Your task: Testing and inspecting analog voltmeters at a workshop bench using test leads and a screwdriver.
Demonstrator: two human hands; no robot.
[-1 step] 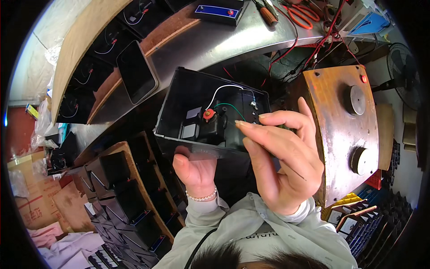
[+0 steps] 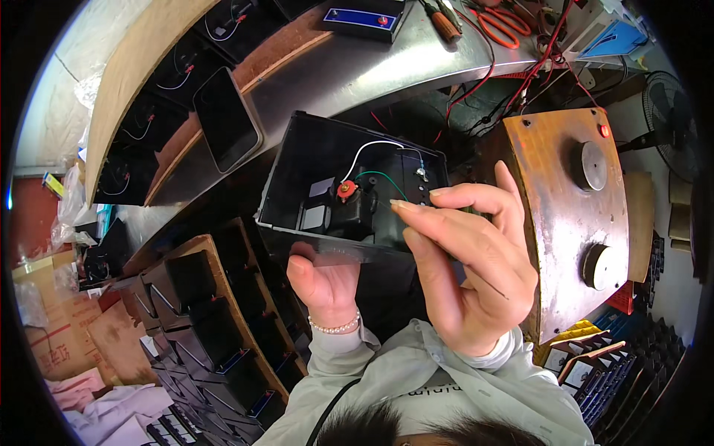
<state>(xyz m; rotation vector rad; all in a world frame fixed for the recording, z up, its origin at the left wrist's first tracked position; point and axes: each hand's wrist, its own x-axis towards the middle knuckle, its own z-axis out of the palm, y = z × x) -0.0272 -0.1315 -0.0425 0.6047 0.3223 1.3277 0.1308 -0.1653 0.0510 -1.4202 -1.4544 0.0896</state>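
An open black box (image 2: pixel 286 160) is held tilted in front of me, its inside facing up. My left hand (image 2: pixel 327 279) supports it from below at the near wall, the fingers mostly hidden beneath. Inside sit a black block with a red round cap (image 2: pixel 346 189) and pale rectangular patches. A white wire (image 2: pixel 364 148) arches from the cap to a metal terminal (image 2: pixel 422 174) on the right. A thin green wire (image 2: pixel 381 175) runs to the bent fingertips of my right hand (image 2: pixel 476 260), which are closed around its end; the fingers cover that end.
A brown metal box with two round knobs (image 2: pixel 593 166) stands right. On the steel bench (image 2: pixel 349 74) lie a dark tablet (image 2: pixel 227 123), a blue-faced device (image 2: pixel 362 20) and orange-handled pliers (image 2: pixel 502 28). Wooden racks (image 2: pixel 245 316) of black boxes stand lower left; a fan (image 2: pixel 666 111) is far right.
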